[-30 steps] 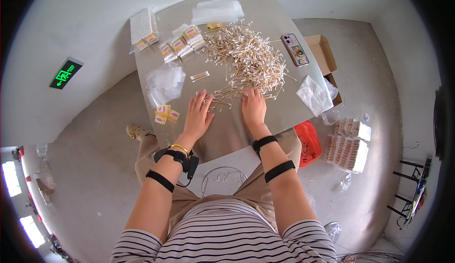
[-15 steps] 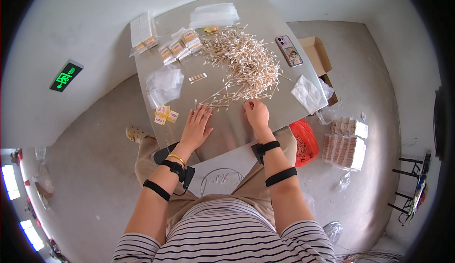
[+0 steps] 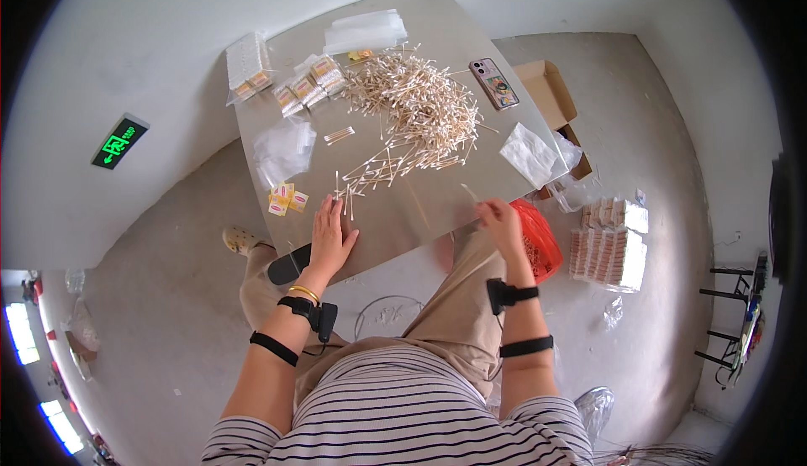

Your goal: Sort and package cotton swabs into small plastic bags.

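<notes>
A large heap of cotton swabs (image 3: 424, 105) lies on the metal table (image 3: 395, 222), with loose ones scattered along its near side. My left hand (image 3: 330, 235) rests flat near the table's near edge, fingers stretched, its fingertips by a few loose swabs (image 3: 347, 197). My right hand (image 3: 502, 224) is at the near right edge of the table, beside the red plastic bag (image 3: 538, 235). Its fingers are closed in a pinch on a thin pale stick, which looks like a cotton swab (image 3: 469, 191). A small row of swabs (image 3: 340, 136) lies apart, left of the heap.
Clear plastic bags (image 3: 286, 151), yellow-and-white cards (image 3: 287, 200) and packed swab packets (image 3: 307, 88) sit at the table's left. A phone (image 3: 494, 84) and a white plastic bag (image 3: 530, 155) lie at the right. Stacked packets (image 3: 609, 239) and a cardboard box (image 3: 548, 96) stand beyond.
My right hand has moved right and toward me, away from the heap, with a thin stick in its fingers. My left hand has shifted slightly left and nearer. The view has shifted a little.
</notes>
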The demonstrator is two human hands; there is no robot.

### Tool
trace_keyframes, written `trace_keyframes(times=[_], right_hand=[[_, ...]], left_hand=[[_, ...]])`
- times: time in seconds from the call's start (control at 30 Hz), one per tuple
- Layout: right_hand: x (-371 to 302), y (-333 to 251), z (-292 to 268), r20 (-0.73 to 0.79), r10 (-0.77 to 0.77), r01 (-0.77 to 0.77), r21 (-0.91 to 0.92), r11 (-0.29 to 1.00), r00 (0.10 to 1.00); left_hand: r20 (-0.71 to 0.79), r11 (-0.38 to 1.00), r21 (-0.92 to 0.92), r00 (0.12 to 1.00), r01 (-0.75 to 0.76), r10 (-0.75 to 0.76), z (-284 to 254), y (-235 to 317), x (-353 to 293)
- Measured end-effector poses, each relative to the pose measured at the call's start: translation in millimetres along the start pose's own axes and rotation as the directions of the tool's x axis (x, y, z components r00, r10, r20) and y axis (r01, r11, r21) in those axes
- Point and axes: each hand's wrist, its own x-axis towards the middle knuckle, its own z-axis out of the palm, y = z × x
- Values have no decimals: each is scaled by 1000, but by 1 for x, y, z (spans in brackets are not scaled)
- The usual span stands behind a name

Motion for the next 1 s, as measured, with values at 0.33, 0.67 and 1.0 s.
trace_keyframes(times=[0.33,0.67,1.0], right_hand=[[-13,9,-54,-184,-292,134,-584,800,939],[56,-32,96,181,-400,436,-468,768,899],[38,-11,120,266,-359,438,-681,586,894]], left_hand=[[79,966,144,976,-214,205,2,61,52],[193,908,302,951,-291,241,48,62,112],[124,927,240,956,-289,266,37,37,94]])
